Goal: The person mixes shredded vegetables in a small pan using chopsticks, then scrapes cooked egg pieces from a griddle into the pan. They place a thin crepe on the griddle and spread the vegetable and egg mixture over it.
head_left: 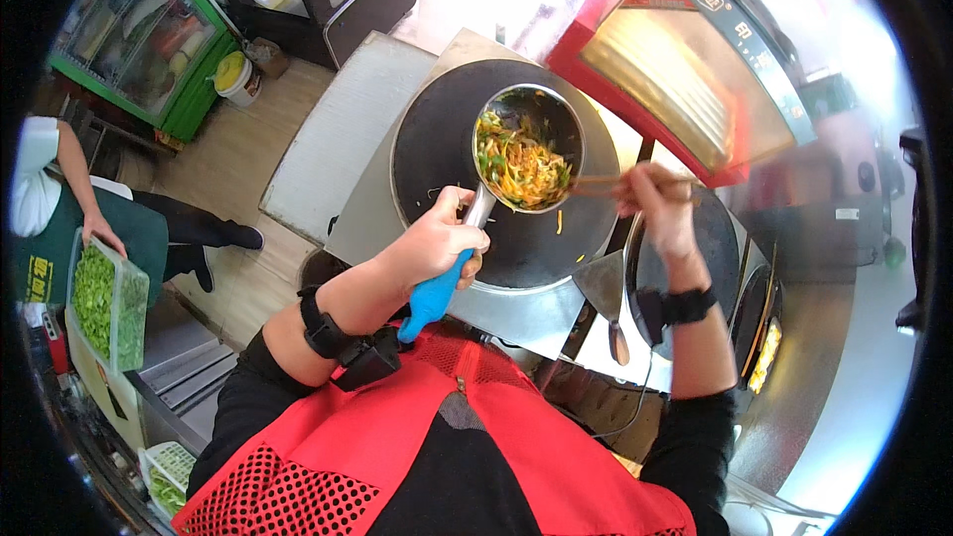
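My left hand is closed round the blue-and-silver handle of a small metal pan, which is tilted above a round black griddle. Inside the pan lies a mix of shredded vegetables, yellow, orange and green, with some egg-like pieces. My right hand, slightly blurred, grips chopsticks whose tips reach to the pan's right rim. A few food shreds lie on the griddle below the pan.
A wide scraper rests right of the griddle, beside a second round griddle. Beyond stands a red-edged lit warming case. At left, another person's hand holds a clear tub of chopped greens. A green-framed fridge stands far left.
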`<state>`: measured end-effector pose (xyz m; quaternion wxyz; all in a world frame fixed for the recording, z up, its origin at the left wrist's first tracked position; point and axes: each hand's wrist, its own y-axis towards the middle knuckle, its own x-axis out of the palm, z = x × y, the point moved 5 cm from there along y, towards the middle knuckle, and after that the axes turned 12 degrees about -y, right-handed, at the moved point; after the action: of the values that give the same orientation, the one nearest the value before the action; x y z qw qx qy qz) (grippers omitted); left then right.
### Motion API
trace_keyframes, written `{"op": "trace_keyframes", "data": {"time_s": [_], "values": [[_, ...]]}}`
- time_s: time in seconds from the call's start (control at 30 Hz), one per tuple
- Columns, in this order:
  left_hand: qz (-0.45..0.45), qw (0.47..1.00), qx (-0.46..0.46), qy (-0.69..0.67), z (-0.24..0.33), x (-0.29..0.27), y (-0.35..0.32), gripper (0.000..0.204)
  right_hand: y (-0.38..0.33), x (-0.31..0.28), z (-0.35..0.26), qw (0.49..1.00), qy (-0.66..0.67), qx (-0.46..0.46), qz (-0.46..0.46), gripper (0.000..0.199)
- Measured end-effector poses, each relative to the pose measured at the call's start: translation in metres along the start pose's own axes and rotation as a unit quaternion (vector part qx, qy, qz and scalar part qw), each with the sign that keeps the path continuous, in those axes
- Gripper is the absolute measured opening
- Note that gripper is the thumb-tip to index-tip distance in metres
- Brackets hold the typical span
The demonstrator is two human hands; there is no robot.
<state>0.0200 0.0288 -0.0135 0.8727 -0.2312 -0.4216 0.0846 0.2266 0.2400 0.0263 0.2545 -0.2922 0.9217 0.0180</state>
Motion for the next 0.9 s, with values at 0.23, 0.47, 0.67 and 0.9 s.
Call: {"op": "trace_keyframes", "data": {"time_s": [0.23,0.47,0.67,0.9], "values": [[0.029,0.998,0.001,-0.058,-0.031,0.026,0.008,0.053,-0.059,0.067,0.069,0.876,0.444,0.150,0.113,0.021],[-0.007,0.997,-0.046,-0.054,-0.015,0.026,-0.012,0.056,-0.052,0.035,0.020,0.879,0.382,0.053,0.281,0.024],[0.008,0.995,-0.078,-0.063,-0.007,0.008,-0.016,0.048,-0.061,0.044,-0.038,0.995,0.082,-0.037,0.031,0.016],[-0.030,0.990,-0.085,-0.105,-0.003,-0.002,-0.007,0.055,-0.042,0.060,-0.059,0.986,0.038,-0.152,-0.047,0.011]]}}
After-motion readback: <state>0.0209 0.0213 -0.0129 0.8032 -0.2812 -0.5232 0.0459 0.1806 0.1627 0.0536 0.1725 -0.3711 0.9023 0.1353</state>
